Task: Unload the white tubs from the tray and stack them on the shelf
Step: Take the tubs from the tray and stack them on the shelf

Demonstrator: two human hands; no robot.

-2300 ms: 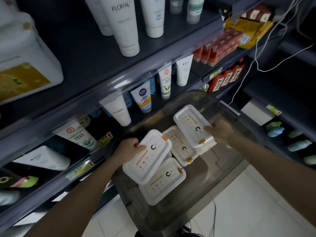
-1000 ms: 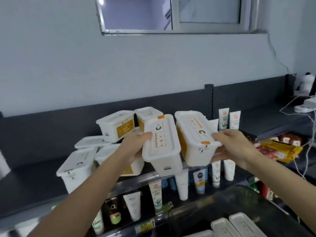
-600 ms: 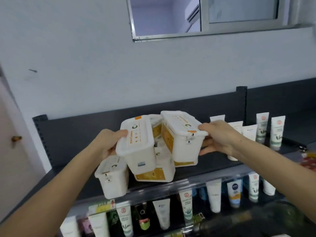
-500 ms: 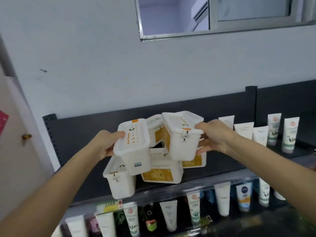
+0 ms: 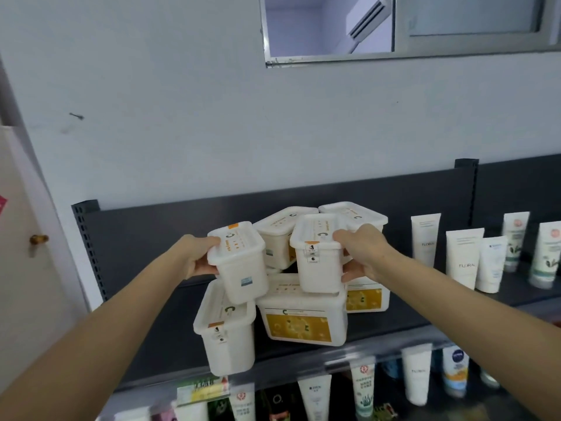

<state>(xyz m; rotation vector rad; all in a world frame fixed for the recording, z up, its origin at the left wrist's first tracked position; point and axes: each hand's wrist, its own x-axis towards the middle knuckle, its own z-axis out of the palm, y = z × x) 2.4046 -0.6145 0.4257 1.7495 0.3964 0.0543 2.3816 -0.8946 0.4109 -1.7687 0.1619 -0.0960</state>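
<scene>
Head view: held tubs (image 5: 239, 268) now nearer the stack (image 5: 300, 317).

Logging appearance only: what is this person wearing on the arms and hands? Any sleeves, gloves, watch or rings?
Nothing worn shows. The left hand and right hand are ungloved, with no ring on the visible fingers. The left forearm and right forearm are uncovered to the frame edge: no sleeves, watch, bracelets or markings.

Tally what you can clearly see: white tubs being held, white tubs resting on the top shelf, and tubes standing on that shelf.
Held white tubs: 2
Shelved white tubs: 5 (a sliver behind may be another)
Standing tubes: 5
Total: 12
</scene>
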